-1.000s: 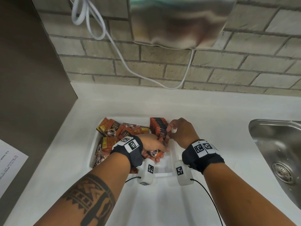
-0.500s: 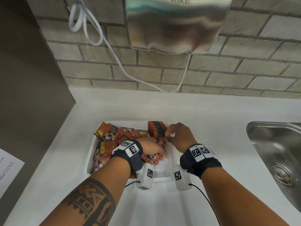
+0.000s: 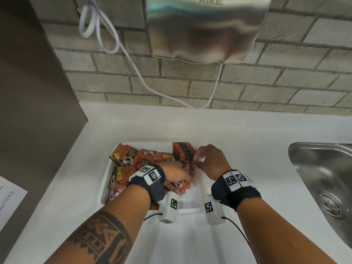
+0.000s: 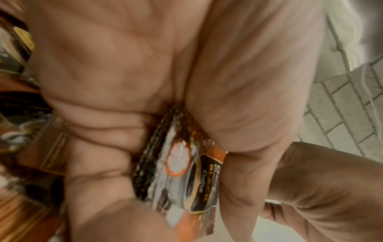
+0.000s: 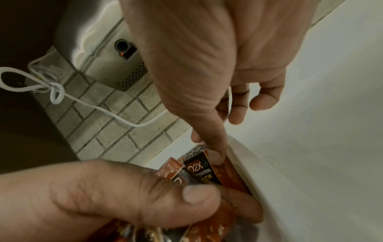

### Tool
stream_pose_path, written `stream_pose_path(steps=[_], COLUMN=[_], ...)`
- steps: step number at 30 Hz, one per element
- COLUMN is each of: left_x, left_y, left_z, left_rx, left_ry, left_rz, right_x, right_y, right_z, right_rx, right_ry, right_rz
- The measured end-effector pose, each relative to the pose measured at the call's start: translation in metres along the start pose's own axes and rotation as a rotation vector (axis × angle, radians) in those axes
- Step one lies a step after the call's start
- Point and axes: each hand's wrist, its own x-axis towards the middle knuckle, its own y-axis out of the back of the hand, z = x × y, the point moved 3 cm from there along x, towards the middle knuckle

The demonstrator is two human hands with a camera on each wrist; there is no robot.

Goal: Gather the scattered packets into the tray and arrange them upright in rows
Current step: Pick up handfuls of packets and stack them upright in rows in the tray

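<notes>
A white tray [image 3: 106,180] sits on the counter. Orange-brown coffee packets [image 3: 129,159] lie jumbled in its left half. Several packets stand upright in a row [image 3: 182,151] at its far right. My left hand [image 3: 179,184] is over the tray's middle, fingers curled round a small stack of packets [image 4: 182,163]. My right hand [image 3: 197,161] reaches in from the right and pinches the top packet [image 5: 199,170] of that stack, thumb tip [image 5: 215,155] on its edge, beside the tray rim [image 5: 259,172]. The near right part of the tray floor shows bare.
A steel sink [image 3: 323,178] is set into the white counter [image 3: 238,141] at right. A metal hand dryer [image 3: 205,29] hangs on the brick wall above, with a white cord [image 3: 133,63] looping down. A dark panel [image 3: 34,111] and a paper sheet [image 3: 9,202] are at left.
The head camera has tilted up, so the tray sits lower in view. Both hands stay at the stack; the right hand's fingers have closed in on its top packet.
</notes>
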Motion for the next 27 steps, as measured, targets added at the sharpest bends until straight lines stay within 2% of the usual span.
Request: stream_pose_path(steps=[12, 18, 23, 27], left_x=[-0.007, -0.021, -0.033, -0.039], left_y=[0.001, 0.01, 0.013, 0.012], left_z=[-0.003, 0.0, 0.008, 0.014], left_rx=[-0.027, -0.134, -0.284, -0.311], left_ry=[0.006, -0.026, -0.198, -0.345], left_rz=[-0.001, -0.015, -0.043, -0.011], right_x=[-0.004, -0.013, -0.023, -0.02], right_y=[0.002, 0.016, 0.014, 0.015], right_z=[0.0, 0.003, -0.001, 0.0], right_rx=[0.012, 0.097, 0.398, 0.465], right_ry=[0.003, 0.032, 0.046, 0.045], right_rz=[0.005, 0.089, -0.053, -0.031])
